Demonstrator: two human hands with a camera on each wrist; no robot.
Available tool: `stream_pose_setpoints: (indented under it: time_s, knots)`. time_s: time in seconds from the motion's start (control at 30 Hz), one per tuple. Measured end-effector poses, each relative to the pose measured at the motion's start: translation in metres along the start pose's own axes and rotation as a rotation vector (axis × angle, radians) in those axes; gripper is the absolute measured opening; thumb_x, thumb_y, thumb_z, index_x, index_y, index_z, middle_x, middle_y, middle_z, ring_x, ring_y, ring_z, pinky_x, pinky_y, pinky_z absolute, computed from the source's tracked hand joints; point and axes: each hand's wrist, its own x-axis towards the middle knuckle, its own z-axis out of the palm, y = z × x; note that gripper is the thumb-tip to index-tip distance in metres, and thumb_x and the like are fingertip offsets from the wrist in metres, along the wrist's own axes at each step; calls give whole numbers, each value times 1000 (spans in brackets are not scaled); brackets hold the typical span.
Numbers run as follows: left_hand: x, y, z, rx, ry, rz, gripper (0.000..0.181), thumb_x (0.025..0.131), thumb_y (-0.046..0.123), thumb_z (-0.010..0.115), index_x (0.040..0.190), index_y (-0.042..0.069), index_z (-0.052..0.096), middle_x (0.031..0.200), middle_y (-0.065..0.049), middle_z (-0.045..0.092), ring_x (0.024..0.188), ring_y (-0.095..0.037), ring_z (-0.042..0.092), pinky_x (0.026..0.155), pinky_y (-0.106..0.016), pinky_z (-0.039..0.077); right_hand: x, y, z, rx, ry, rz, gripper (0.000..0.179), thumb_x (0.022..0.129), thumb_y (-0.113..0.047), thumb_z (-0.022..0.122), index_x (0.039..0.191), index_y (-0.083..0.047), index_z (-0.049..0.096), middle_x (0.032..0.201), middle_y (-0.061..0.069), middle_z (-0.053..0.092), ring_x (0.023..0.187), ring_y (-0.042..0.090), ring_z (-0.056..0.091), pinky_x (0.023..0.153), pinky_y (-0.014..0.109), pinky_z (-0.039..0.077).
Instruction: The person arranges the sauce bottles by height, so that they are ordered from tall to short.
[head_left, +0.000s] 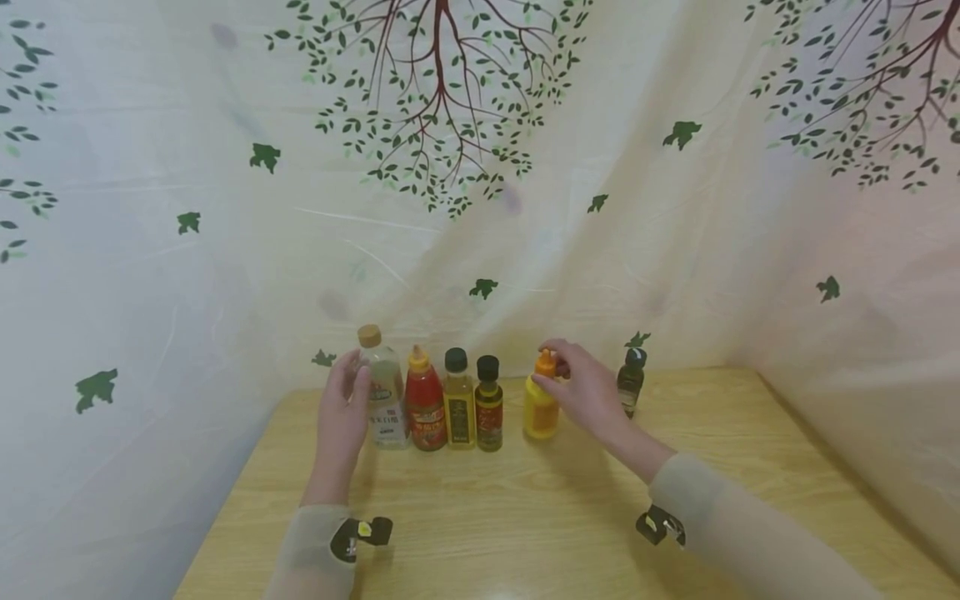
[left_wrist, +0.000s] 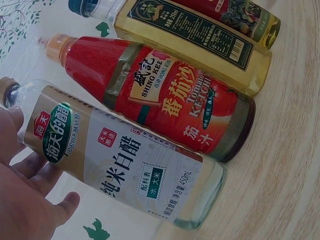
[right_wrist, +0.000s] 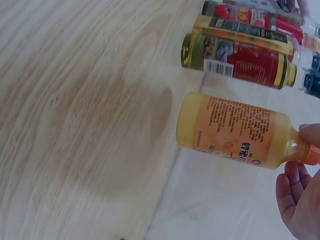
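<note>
My right hand pinches a yellow squeeze bottle by its orange cap, thumb and fingers around the top. In the right wrist view the thumb lies at the bottle's neck. The squeeze bottle is upright, right of a row of bottles. At the row's left end, my left hand rests against a clear white rice vinegar bottle, fingers loosely bent along its side near the shoulder. Beside the vinegar stands a red tomato ketchup bottle, then a square pale-yellow oil bottle and a small bottle with a red label.
A small dark bottle with a dark cap stands to the right, partly behind my right hand. The wooden table meets a hanging pale cloth printed with branches and leaves along its back edge.
</note>
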Motion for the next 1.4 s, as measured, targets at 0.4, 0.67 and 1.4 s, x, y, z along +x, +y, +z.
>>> stream_pose_setpoints:
  time_s: [0.4,0.67,1.4]
  knots:
    - [0,1,0,-9,-7,-10,61,117,50,49,169,19,42,169,-13,49,156,-38,45,130,-65,30,-5,-14,10,24,-31,23,47,98,-23,88,140,-15,69,119,7,73,103,26,72,87,48,64]
    - [-1,3,-1,-5,-11,-28,61,117,50,48,170,20,40,171,-13,46,158,-38,43,130,-66,29,-7,-17,19,43,-20,4,46,97,-23,89,138,-14,70,114,4,73,101,25,72,86,46,65]
    - [-1,5,-1,-8,-10,-25,62,118,49,48,170,17,40,171,-15,46,158,-38,42,131,-65,28,-6,-17,32,19,-5,-7,44,96,-22,90,135,-13,71,110,5,73,97,24,71,82,45,63]
